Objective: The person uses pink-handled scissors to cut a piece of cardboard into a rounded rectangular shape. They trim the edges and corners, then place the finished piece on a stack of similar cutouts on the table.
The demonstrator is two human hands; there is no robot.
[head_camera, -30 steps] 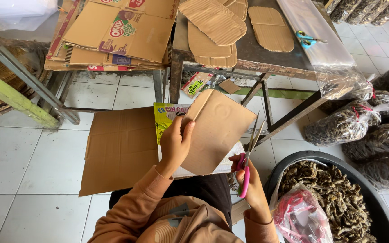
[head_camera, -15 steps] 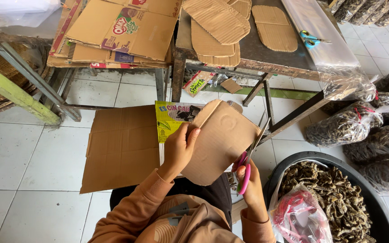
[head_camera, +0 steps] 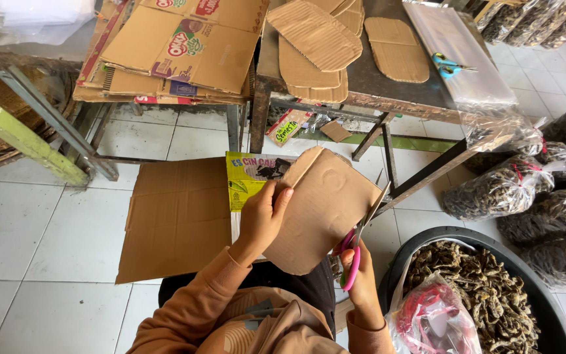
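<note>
Since before, cardboard piece (head_camera: pixel 325 210) turned more upright; left hand (head_camera: pixel 263 219) grips it, right hand (head_camera: pixel 361 275) holds pink scissors (head_camera: pixel 355 252) cutting its edge.

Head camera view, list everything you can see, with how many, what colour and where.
Brown rounded cardboard piece: one, held at centre, being cut.
Pink-handled scissors: one, at the piece's right edge.
Flat brown cardboard sheet: one, on the white tiled floor, left.
Yellow-green printed box flap: one, behind the held piece.
Cut brown cardboard shapes: several, stacked on the dark table.
Blue-handled scissors: one, table, right.
Flattened printed cartons: a stack, upper left.
Clear bags of dark dried goods: several, right.
Black tub: one, lower right.
Left hand: grip on the piece.
Right hand: in the pink scissors.
</note>
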